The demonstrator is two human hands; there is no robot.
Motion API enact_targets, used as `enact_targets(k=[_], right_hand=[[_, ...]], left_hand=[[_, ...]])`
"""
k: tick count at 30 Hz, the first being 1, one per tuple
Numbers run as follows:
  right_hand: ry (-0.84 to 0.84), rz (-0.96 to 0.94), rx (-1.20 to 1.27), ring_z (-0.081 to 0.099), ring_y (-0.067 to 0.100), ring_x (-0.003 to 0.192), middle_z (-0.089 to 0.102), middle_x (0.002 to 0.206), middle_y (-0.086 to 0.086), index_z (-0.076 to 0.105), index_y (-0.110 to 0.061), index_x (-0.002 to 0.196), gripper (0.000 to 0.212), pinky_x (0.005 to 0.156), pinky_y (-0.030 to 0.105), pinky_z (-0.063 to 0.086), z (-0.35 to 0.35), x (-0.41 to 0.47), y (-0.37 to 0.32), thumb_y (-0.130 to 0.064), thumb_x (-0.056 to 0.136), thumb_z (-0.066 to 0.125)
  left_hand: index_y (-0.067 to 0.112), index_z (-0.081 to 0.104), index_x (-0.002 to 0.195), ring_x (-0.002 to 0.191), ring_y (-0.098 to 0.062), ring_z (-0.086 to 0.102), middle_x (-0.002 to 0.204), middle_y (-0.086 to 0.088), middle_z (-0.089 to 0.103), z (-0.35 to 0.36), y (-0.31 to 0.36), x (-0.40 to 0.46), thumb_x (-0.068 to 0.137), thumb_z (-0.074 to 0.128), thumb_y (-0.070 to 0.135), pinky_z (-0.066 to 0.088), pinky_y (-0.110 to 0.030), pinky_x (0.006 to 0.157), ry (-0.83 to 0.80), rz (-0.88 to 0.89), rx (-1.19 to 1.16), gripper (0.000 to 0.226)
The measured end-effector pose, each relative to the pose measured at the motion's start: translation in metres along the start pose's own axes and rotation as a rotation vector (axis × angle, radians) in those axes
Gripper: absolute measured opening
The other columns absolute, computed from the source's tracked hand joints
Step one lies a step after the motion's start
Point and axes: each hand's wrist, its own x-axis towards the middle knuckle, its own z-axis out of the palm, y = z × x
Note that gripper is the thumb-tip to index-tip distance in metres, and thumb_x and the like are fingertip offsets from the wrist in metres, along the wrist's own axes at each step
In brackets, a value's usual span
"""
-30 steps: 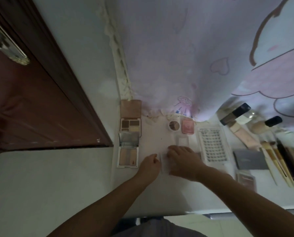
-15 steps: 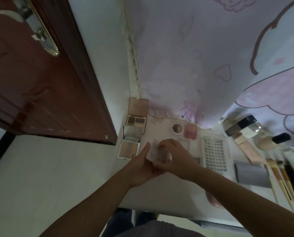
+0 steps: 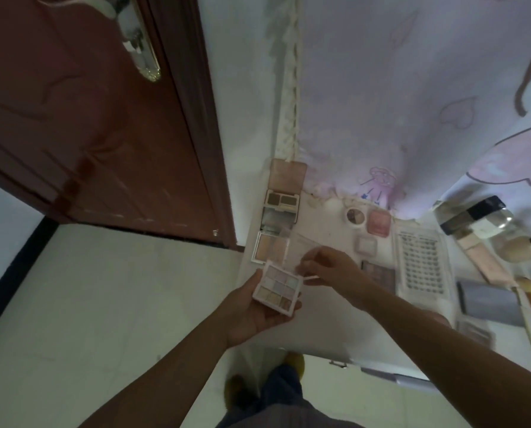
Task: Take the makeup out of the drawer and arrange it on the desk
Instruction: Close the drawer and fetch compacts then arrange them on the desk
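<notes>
Your white desk (image 3: 326,332) stands against a pink curtain (image 3: 412,103), with a brown door (image 3: 88,118) to your left; open compacts (image 3: 281,211), a lash tray (image 3: 421,264) and bottles (image 3: 474,220) lie along it; your left hand (image 3: 255,313) cups a small pastel eyeshadow palette (image 3: 278,287) above the desk's near left corner; your right hand (image 3: 335,273) pinches its clear lid (image 3: 304,251) open

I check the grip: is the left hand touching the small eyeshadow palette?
Touching. Head view shows the eyeshadow palette resting on the left hand.
</notes>
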Motion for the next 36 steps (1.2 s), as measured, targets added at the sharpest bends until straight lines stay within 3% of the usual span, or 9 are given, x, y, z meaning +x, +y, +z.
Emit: enact_targets(k=[4, 7, 12, 17, 20, 23, 28, 32, 36], right_hand=[[0.161, -0.006, -0.207, 0.068, 0.017, 0.079, 0.071, 0.080, -0.002, 0.064, -0.022, 0.082, 0.014, 0.070, 0.021, 0.055, 0.036, 0.011, 0.013, -0.012, 0.090, 0.058], [0.234, -0.008, -0.321, 0.064, 0.014, 0.078, 0.068, 0.083, -0.003, 0.064, -0.022, 0.082, 0.011, 0.070, 0.020, 0.052, 0.055, 0.018, 0.022, -0.018, 0.090, 0.057], [0.290, -0.010, -0.466, 0.052, -0.005, 0.072, 0.057, 0.079, -0.015, 0.060, -0.024, 0.085, 0.011, 0.057, 0.005, 0.033, 0.074, 0.022, 0.030, -0.025, 0.092, 0.053], [0.321, 0.003, -0.469, 0.050, -0.007, 0.071, 0.053, 0.079, -0.019, 0.059, -0.021, 0.088, 0.007, 0.051, -0.004, 0.035, 0.078, 0.024, 0.029, -0.022, 0.093, 0.053], [0.323, 0.031, -0.475, 0.050, -0.006, 0.070, 0.054, 0.079, -0.017, 0.056, -0.023, 0.091, 0.003, 0.048, 0.002, 0.036, 0.076, 0.022, 0.030, -0.024, 0.093, 0.054], [0.337, 0.043, -0.492, 0.049, -0.003, 0.073, 0.057, 0.087, -0.010, 0.059, -0.020, 0.103, 0.012, 0.060, 0.005, 0.031, 0.068, 0.016, 0.032, -0.025, 0.093, 0.054], [0.405, 0.009, -0.590, 0.058, 0.012, 0.087, 0.064, 0.096, -0.001, 0.065, -0.013, 0.106, 0.019, 0.072, 0.012, 0.033, 0.030, -0.006, 0.028, -0.023, 0.091, 0.059], [0.490, 0.031, -0.825, 0.060, 0.022, 0.094, 0.065, 0.106, 0.006, 0.067, -0.011, 0.103, 0.019, 0.074, 0.018, 0.036, -0.033, -0.026, 0.020, -0.019, 0.092, 0.054], [0.314, 0.138, -1.240, 0.053, 0.026, 0.104, 0.055, 0.120, 0.007, 0.059, -0.016, 0.113, 0.030, 0.088, 0.032, 0.044, -0.083, -0.039, 0.027, -0.032, 0.089, 0.051]], left_hand=[[0.013, 0.069, 0.105, 0.097, -0.023, 0.068, 0.107, -0.013, 0.070, -0.025, -0.004, -0.013, 0.098, 0.043, 0.021, 0.057, -0.029, 0.076, 0.254, 0.199, 0.357, 0.028], [0.017, 0.071, 0.100, 0.085, -0.011, 0.069, 0.095, -0.002, 0.073, -0.033, -0.003, -0.018, 0.098, 0.042, 0.013, 0.054, -0.019, 0.068, 0.431, 0.300, 0.649, 0.029], [0.015, 0.072, 0.101, 0.086, -0.018, 0.067, 0.096, -0.003, 0.072, -0.038, 0.003, -0.017, 0.096, 0.039, 0.011, 0.054, -0.031, 0.078, 0.538, 0.417, 1.089, 0.033], [0.013, 0.071, 0.107, 0.087, -0.023, 0.067, 0.098, -0.006, 0.072, -0.038, 0.005, -0.015, 0.095, 0.039, 0.007, 0.053, -0.036, 0.080, 0.509, 0.432, 1.156, 0.035], [0.009, 0.065, 0.115, 0.091, -0.016, 0.064, 0.108, -0.006, 0.068, -0.037, 0.006, -0.013, 0.096, 0.039, 0.010, 0.051, -0.022, 0.072, 0.535, 0.422, 1.187, 0.032], [0.010, 0.057, 0.118, 0.092, -0.010, 0.051, 0.113, -0.006, 0.056, -0.035, 0.005, -0.014, 0.096, 0.041, 0.011, 0.039, -0.015, 0.067, 0.657, 0.486, 1.238, 0.027], [0.019, 0.055, 0.094, 0.080, -0.009, 0.054, 0.092, 0.004, 0.055, -0.003, -0.007, -0.006, 0.094, 0.044, 0.008, 0.044, -0.015, 0.066, 0.452, 0.676, 1.298, 0.015], [0.021, 0.059, 0.108, 0.085, 0.001, 0.052, 0.102, 0.009, 0.057, 0.037, -0.024, 0.032, 0.096, 0.042, 0.014, 0.039, -0.007, 0.071, 0.252, 0.570, 1.380, 0.021], [0.011, 0.052, 0.129, 0.112, -0.026, 0.056, 0.128, -0.011, 0.057, 0.076, -0.040, 0.084, 0.096, 0.041, 0.014, 0.047, -0.035, 0.096, 0.207, 0.310, 1.327, 0.035]])
